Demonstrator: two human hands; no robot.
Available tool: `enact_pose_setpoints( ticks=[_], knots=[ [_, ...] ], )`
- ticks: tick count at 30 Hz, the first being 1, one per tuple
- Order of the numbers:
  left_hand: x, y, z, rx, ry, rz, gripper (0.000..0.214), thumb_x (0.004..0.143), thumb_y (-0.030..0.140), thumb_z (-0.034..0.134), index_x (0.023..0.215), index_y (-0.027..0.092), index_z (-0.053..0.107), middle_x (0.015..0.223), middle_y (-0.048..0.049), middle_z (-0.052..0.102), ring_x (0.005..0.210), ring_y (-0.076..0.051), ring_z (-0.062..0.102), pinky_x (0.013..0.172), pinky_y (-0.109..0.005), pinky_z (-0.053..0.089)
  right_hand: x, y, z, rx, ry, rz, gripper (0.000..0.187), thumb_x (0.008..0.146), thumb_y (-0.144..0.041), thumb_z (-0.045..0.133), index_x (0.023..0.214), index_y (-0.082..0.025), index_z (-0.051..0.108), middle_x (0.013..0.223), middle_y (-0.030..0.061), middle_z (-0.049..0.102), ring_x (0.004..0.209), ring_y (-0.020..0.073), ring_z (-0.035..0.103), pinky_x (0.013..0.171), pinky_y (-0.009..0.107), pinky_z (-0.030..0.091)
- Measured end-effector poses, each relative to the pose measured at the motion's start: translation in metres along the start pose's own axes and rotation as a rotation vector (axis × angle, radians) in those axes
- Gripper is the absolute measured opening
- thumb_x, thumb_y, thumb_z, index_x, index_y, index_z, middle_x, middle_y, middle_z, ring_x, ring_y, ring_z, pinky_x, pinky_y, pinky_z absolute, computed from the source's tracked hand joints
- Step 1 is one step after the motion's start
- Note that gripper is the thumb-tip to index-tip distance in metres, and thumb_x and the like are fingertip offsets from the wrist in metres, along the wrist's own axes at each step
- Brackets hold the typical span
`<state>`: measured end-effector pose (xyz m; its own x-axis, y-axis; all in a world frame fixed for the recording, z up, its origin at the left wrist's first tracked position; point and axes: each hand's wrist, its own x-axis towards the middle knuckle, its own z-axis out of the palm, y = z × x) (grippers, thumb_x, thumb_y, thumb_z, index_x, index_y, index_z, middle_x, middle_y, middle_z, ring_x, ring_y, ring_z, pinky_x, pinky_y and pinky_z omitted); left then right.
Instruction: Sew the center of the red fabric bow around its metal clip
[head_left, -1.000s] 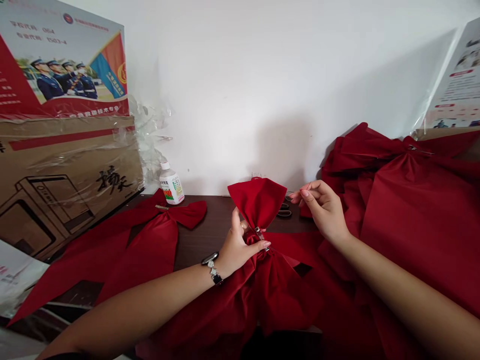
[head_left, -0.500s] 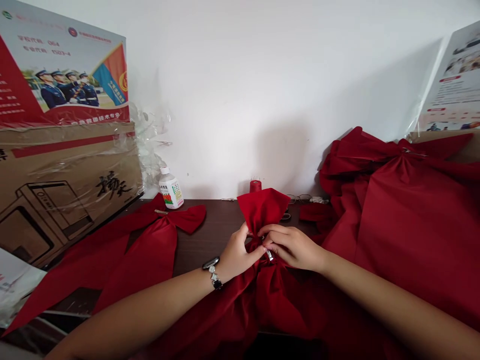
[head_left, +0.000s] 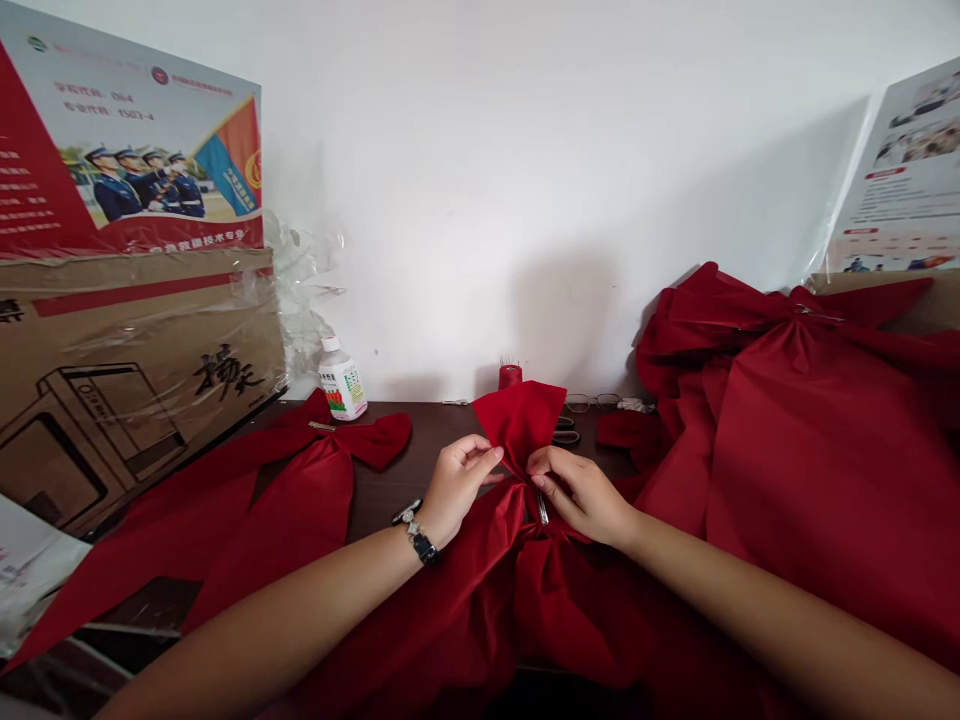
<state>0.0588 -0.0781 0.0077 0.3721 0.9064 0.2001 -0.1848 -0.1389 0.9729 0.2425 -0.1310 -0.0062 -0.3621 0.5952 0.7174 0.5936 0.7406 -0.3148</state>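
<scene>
A red cloth bow (head_left: 517,425) stands in front of me, its middle gathered tight and its upper loop spread upward. My left hand (head_left: 459,488) is beside the gathers on the left, thumb and forefinger pinched together; what lies between them is too small to make out. On the other side, my right hand (head_left: 581,492) pinches the gathered cloth. A silver metal hair clip (head_left: 541,507) is fixed at the bow's middle, just below the right fingertips and partly covered by them. The long tails spread down toward me.
A finished-looking red bow (head_left: 322,445) with a clip lies at left, by a white bottle (head_left: 342,382). Behind the work stand a red thread spool (head_left: 510,376) with pins, scissors (head_left: 566,437) and glasses (head_left: 592,402). Red bows (head_left: 799,375) are heaped at right; a cardboard box (head_left: 150,350) stands left.
My left hand has moved off the gathers to the left and slightly up, fingers now pinched. The right hand stays at the bow's middle, and more of the clip shows.
</scene>
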Motion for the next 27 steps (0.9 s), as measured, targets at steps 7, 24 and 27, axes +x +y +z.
enact_pose_setpoints(
  ticks=[7,24,27],
  knots=[
    [0.007,0.002,-0.004,0.214,-0.061,0.126,0.034,0.070,0.043,0.071,0.070,0.014,0.053,0.072,-0.0010,0.057,0.070,-0.012,0.055,0.065,-0.024,0.051,0.006,-0.008,-0.009,-0.249,0.044,-0.236,0.009,0.091,-0.013,0.043,0.089,-0.020,0.048,0.103,0.0098,0.066,0.081,0.0164,0.060,0.070,0.029,0.051],
    [0.001,0.018,-0.001,0.189,-0.290,0.047,0.025,0.077,0.038,0.062,0.076,0.015,0.051,0.076,0.0007,0.056,0.073,-0.012,0.058,0.074,-0.029,0.051,0.015,-0.016,-0.029,-0.188,0.114,-0.264,0.011,0.092,-0.011,0.041,0.090,-0.021,0.045,0.093,0.0084,0.067,0.083,0.0145,0.067,0.068,0.024,0.054],
    [0.005,0.011,-0.001,0.301,-0.142,0.084,0.019,0.075,0.027,0.056,0.070,0.018,0.040,0.065,0.0051,0.045,0.062,-0.010,0.050,0.062,-0.025,0.047,0.014,-0.017,-0.027,-0.163,0.157,-0.226,0.011,0.093,-0.012,0.040,0.091,-0.022,0.045,0.090,0.0066,0.067,0.081,0.0143,0.067,0.067,0.024,0.053]
  ],
)
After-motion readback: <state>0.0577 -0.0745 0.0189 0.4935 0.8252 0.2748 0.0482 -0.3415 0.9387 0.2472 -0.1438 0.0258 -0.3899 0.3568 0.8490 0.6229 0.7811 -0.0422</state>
